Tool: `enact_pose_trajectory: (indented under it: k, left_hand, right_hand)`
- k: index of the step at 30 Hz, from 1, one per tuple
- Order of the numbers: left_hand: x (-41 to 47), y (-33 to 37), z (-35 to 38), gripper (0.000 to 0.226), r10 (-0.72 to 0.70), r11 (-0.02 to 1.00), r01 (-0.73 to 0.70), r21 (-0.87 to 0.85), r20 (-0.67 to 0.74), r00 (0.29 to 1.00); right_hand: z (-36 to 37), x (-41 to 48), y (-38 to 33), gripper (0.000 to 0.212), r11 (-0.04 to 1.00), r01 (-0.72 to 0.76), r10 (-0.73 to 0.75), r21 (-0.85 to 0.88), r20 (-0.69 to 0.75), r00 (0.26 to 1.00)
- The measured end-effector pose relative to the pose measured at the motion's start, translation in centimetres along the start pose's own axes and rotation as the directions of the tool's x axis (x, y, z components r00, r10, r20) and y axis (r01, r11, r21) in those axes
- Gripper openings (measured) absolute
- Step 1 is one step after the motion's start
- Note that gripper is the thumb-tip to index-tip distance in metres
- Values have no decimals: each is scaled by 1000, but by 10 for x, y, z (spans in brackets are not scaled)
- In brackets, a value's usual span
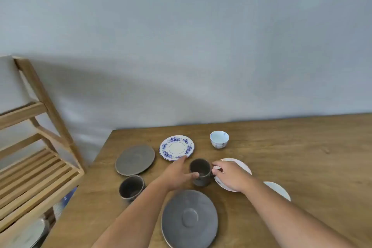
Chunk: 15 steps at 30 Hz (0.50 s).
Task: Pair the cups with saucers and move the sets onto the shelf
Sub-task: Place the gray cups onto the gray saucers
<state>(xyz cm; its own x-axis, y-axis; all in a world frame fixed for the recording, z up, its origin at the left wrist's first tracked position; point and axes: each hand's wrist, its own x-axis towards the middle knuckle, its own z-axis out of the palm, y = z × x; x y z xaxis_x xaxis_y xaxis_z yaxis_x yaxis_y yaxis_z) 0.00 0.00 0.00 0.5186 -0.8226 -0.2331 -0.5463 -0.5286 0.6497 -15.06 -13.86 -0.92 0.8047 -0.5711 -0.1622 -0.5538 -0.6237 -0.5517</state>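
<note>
A dark cup [199,168] stands mid-table between my hands. My right hand [230,176] pinches its handle from the right, lying over a white saucer [242,165]. My left hand [177,175] is spread at the cup's left, thumb touching its side and fingertips reaching the blue-flowered saucer [176,148]. A second dark cup [131,187] sits at the near left. One dark grey saucer [134,160] lies behind it and a larger one [189,218] lies nearest me. A small white-and-blue cup [219,139] stands at the back. The wooden shelf [40,177] is at the left.
Another white saucer [279,189] shows partly behind my right forearm. The shelf's slatted top level holds nothing; pale dishes [30,235] sit on a lower level. The table's left edge [96,159] runs beside the shelf. A grey wall backs the table.
</note>
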Motion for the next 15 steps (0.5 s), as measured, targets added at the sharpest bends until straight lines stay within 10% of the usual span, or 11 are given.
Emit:
enact_pose_trajectory:
  k: [15]
  left_hand:
    - [8, -15, 21, 67, 6, 930, -34, -367, -77, 997]
  right_hand:
    - [12, 2, -1, 14, 984, -13, 41, 176, -160, 986]
